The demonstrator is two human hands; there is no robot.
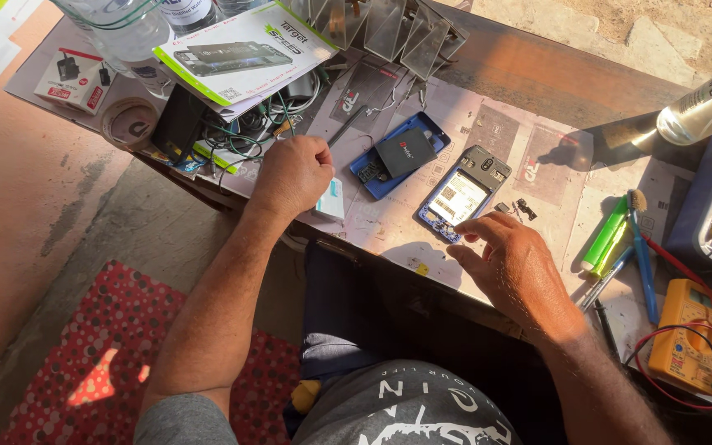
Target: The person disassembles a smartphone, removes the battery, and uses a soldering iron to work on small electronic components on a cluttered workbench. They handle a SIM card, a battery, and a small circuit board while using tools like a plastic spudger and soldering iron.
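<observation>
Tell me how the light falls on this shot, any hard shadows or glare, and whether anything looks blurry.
Head view: hard sunlight from the upper right; the bottle glares and throws a dark shadow across the table. The right hand shades the table edge by the opened phone. The left hand is evenly lit. Focus is sharp; the frame edges bend slightly.

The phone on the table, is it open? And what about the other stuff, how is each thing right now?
Phone: back off, insides showing, lying flat.
Blue back cover: off, lying flat with a black battery on it.
Right hand: fingertips touching the phone's lower end.
Left hand: closed in a fist on the table.
Yellow meter: lying flat, red wires attached.
Green marker: capped, lying down.
</observation>
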